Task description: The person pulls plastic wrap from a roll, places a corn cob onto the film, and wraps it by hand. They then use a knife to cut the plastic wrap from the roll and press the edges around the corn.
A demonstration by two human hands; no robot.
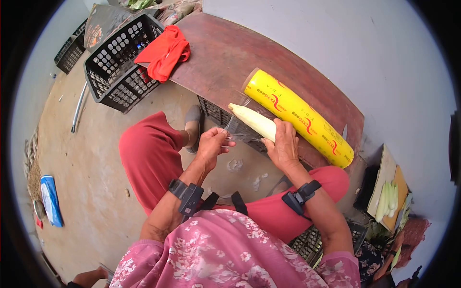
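Makeshift produce-packing corner: yellow cling-film roll (298,116) at 2 o'clock, black plastic crate (127,90) at 10, pale-green vegetables (383,205) at 4, plain concrete floor (96,197) at 8

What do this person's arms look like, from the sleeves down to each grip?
The sleeves are pink with a pale floral print. The left forearm wears a dark strap with a boxy device bearing a small pale marking; the right forearm has a similar black strapped unit. The left grip and right grip are gloveless.
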